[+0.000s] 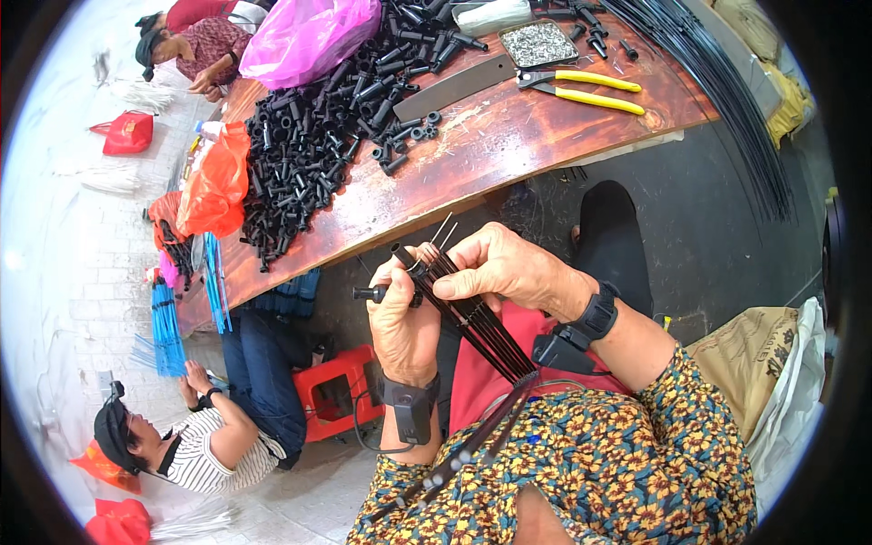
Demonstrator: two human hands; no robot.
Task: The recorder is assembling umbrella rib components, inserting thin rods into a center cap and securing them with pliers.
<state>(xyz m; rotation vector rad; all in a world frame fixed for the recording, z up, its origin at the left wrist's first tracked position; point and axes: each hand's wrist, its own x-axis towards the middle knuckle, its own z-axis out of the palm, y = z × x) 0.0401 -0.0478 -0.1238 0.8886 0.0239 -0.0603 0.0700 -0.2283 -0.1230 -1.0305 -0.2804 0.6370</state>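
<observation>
In front of my lap I hold a bundle of thin black umbrella ribs (486, 331), slanting from my hands down toward my body. My left hand (406, 322) is closed round its upper end, where a short black tube (402, 255) sticks up. A black plastic runner (372, 293) also pokes out sideways between the left fingers. The right hand (513, 268) pinches the ribs near the top with thumb and forefinger. Two thin bare metal wires (445, 229) stand up between the hands. What the right fingertips grip exactly is partly hidden.
Across the wooden table (509, 145) lie a heap of black plastic runners (313, 136), yellow-handled pliers (590, 89), a flat metal bar (454, 86) and a tray of small metal pieces (538, 44). Long black rods (727, 91) overhang its right edge. A co-worker (218, 422) sits at left near a red stool (338, 391).
</observation>
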